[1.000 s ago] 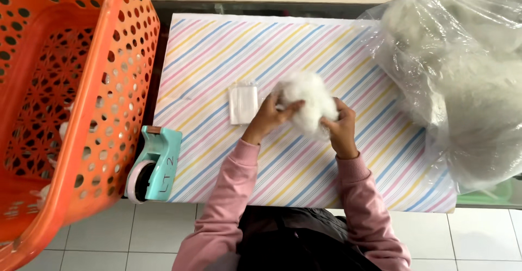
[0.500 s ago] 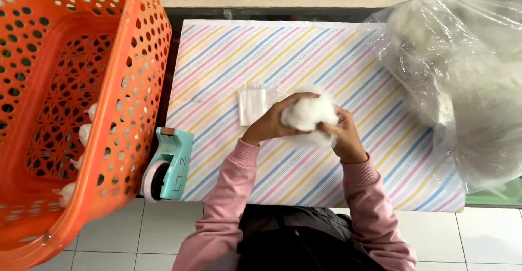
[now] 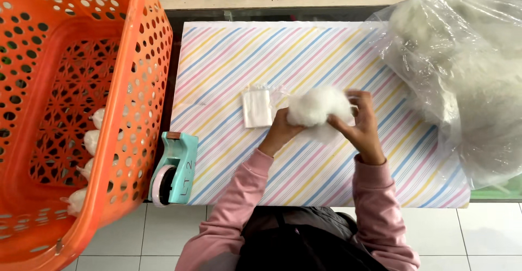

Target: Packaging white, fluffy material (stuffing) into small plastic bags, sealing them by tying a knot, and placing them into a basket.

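Together, two hands — left hand (image 3: 280,132), right hand (image 3: 363,129) — clasp one fluffy white wad (image 3: 318,108).

Orange basket (image 3: 136,86), pastel-striped table cover (image 3: 228,59), white stuffing (image 3: 318,108), mint dispenser (image 3: 176,167)

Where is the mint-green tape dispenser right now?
In the head view, the tape dispenser sits at the striped table's near-left corner, beside the orange basket, left of the person's left sleeve.

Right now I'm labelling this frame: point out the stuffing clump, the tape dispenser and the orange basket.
stuffing clump (image 3: 318,107), head view, white fluffy middle.
tape dispenser (image 3: 178,165), head view, teal body.
orange basket (image 3: 138,86), head view, perforated right wall.
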